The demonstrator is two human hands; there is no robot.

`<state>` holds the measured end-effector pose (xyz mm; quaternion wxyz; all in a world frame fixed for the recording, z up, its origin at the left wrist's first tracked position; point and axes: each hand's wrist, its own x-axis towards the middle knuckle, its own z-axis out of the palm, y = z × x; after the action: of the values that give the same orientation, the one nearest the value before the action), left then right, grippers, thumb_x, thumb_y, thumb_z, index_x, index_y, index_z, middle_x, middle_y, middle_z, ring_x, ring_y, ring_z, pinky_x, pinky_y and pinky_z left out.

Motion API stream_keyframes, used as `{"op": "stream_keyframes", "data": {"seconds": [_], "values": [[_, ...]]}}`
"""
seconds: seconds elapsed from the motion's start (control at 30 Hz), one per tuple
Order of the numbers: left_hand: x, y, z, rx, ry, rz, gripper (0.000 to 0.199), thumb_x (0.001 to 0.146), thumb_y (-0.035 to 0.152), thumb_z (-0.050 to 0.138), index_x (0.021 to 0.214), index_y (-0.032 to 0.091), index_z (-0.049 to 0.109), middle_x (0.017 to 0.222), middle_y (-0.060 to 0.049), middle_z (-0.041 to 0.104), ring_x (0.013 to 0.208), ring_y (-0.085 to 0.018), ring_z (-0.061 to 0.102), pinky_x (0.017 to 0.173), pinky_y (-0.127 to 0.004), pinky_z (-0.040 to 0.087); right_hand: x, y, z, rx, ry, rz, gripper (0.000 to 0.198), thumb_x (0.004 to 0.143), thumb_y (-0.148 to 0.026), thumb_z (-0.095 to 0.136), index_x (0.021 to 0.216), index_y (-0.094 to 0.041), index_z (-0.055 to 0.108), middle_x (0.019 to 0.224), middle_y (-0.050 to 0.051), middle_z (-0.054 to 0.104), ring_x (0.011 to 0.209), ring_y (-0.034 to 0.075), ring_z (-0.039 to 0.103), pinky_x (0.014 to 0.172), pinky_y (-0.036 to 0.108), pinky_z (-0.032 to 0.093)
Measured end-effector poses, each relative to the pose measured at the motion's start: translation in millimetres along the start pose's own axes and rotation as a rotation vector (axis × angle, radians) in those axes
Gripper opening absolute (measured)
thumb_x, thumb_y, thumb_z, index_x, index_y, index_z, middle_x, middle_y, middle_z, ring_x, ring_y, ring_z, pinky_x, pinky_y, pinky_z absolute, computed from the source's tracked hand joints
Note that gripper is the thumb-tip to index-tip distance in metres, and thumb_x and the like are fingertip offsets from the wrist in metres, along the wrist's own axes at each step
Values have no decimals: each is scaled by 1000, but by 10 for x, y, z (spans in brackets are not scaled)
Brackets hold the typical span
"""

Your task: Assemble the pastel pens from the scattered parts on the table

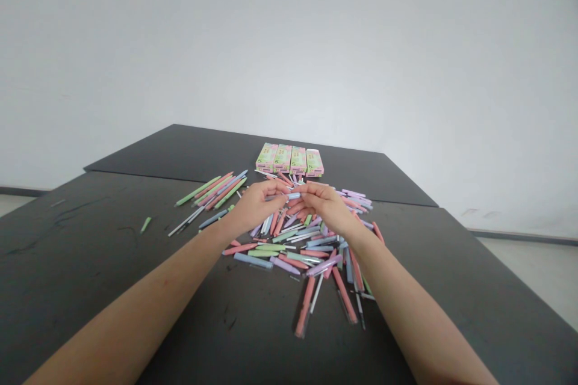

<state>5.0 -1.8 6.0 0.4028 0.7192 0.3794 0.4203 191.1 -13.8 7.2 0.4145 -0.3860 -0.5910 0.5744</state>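
Note:
Between my two hands, above a heap of pen parts, is a light blue pen piece (294, 196). My left hand (258, 204) pinches its left end with thumb and fingers. The fingertips of my right hand (326, 206) close on its right end. Beneath and around both hands lie loose pen barrels and caps (289, 240) in pink, blue, green and purple, with thin white refills (316, 293) among them. My fingers partly cover the blue piece, so its full length is hidden.
Several pens (217, 189) lie side by side left of the heap. A lone green piece (145, 225) rests farther left. Several printed boxes (290, 159) stand in a row behind the heap on the black table (112, 240). A white wall rises beyond.

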Motion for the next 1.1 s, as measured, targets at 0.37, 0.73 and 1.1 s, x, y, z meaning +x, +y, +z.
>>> {"op": "stream_keyframes", "data": {"seconds": [0.37, 0.73, 1.1], "values": [[-11, 41, 6, -201, -17, -21, 11, 75, 23, 65, 82, 15, 66, 72, -1, 66, 65, -11, 59, 63, -23, 48, -4, -8, 8, 10, -12, -35, 27, 81, -38, 65, 94, -14, 63, 71, 6, 73, 60, 14, 69, 52, 21, 52], [14, -145, -29, -454, -28, -86, 21, 78, 27, 65, 94, 14, 66, 64, 0, 62, 39, -2, 30, 39, -18, 16, 239, 155, -165, -457, 261, -73, 19, 79, -25, 54, 90, -16, 67, 63, 0, 64, 53, 12, 58, 50, 23, 43], [23, -140, -85, -523, 7, -95, 23, 76, 29, 69, 94, 14, 68, 65, -1, 62, 39, -1, 31, 38, -18, 15, 644, 382, 159, -1338, 36, 47, 24, 80, -23, 54, 88, -18, 76, 86, 10, 74, 82, 22, 66, 68, 27, 44]]}}
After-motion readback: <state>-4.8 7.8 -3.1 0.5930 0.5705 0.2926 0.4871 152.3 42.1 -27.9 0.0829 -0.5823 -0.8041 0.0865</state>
